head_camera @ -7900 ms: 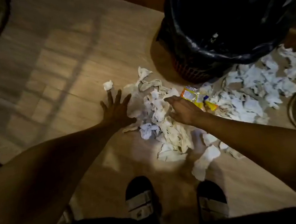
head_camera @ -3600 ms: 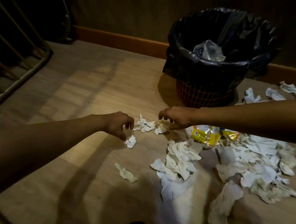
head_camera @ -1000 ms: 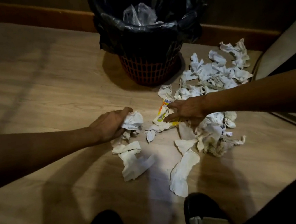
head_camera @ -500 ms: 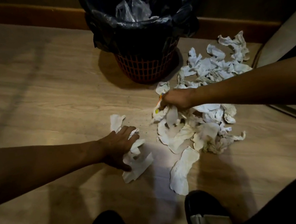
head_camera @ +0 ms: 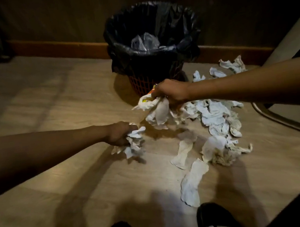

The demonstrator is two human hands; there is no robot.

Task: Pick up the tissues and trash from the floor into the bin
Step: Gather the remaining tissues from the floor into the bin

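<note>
We see tissues point(head_camera: 217, 121) strewn right of centre, below the bin point(head_camera: 152, 42). Our left hand point(head_camera: 119, 134) and right hand point(head_camera: 171, 91) each clench loose, trailing wads; pieces could slip free during the lift.

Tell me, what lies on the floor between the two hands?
Only bare wooden floor, in the head view; the left hand and right hand each clutch tissues.

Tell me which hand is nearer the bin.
Right. The right hand, clutching tissues, is just in front of the bin at its base; the left hand, also gripping tissues, is further back toward the person.
</note>
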